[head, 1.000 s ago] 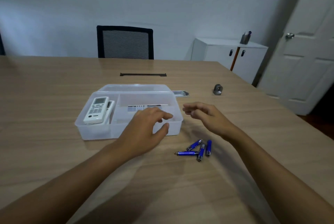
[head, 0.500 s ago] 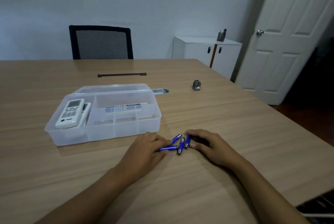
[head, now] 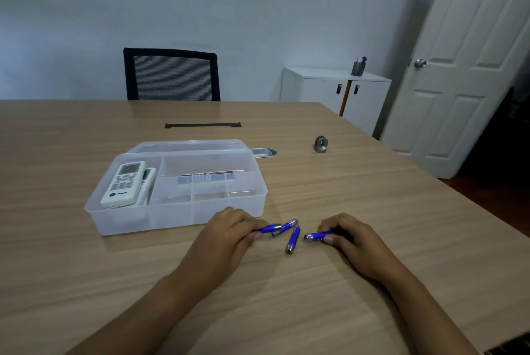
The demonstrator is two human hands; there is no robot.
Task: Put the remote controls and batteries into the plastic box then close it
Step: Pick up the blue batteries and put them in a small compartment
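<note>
A clear plastic box (head: 123, 218) with dividers stands open on the wooden table, its lid (head: 189, 146) folded back behind it. Two white remote controls (head: 124, 185) lie stacked in its left compartment, and a third, flat remote (head: 205, 177) lies in the middle one. In front of the box, my left hand (head: 229, 232) pinches one blue battery (head: 268, 229) and my right hand (head: 348, 235) pinches another blue battery (head: 317, 236). Two more blue batteries, one (head: 293, 240) pointing toward me and one (head: 288, 225) slanted, lie loose on the table between my hands.
A small grey metal ring piece (head: 320, 143) sits on the table to the far right, and a flat metal tab (head: 263, 152) lies behind the box. A black cable slot (head: 202, 125) is set into the table. A black chair (head: 172, 75), a white cabinet (head: 334, 90) and a door (head: 464, 67) stand beyond.
My hands came down from the box to the batteries. Each then closed on one battery, and my right hand drew its battery to the right, away from the cluster.
</note>
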